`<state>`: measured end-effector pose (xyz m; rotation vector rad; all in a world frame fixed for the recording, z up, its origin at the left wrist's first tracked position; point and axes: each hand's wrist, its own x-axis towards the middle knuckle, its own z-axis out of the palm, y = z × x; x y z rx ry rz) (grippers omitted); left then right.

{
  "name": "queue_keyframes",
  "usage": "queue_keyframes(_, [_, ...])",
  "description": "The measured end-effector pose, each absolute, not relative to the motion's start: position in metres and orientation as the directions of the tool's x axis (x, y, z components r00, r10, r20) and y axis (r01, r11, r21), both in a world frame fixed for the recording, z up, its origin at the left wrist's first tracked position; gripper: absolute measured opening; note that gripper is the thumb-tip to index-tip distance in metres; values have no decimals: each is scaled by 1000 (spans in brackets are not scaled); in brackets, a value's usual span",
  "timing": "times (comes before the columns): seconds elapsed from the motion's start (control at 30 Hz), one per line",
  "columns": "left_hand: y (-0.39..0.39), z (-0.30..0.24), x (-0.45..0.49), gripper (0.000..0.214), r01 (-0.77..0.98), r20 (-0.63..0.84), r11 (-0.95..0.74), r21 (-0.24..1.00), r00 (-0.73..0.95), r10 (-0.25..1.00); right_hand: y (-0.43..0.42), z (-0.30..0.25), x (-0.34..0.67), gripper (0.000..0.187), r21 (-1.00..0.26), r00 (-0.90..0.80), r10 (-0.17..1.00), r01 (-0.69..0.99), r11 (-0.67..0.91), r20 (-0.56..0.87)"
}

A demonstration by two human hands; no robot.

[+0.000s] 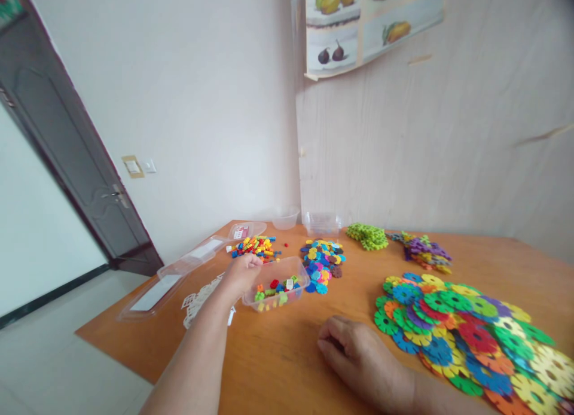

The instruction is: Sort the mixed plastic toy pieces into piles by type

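My left hand reaches out over the left rim of a clear plastic container, its fingers pinched together. Whether a small piece or the rim is between them is hidden. Small coloured bricks lie inside the container. Just beyond my fingertips is a loose pile of little red, yellow and blue bricks. My right hand rests on the table with its fingers curled in and nothing visible in them. Beside it on the right spreads a large heap of coloured flower-shaped discs.
White lattice pieces lie left of the container, near clear lids. Smaller discs, green linking pieces and purple pieces sit farther back. A clear tub and a clear box stand by the wall.
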<state>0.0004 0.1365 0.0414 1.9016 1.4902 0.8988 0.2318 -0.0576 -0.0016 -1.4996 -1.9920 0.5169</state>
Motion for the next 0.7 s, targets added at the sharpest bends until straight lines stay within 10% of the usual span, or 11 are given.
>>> queue_keyframes(0.4, [112, 47, -6, 24, 416, 238, -213, 884, -8, 971, -46, 11, 236, 22, -714, -75, 974, 669, 209, 214])
queue_keyframes(0.7, [125, 35, -25, 30, 427, 371, -257, 867, -208, 905, 22, 32, 229, 39, -201, -241, 902, 924, 326, 357])
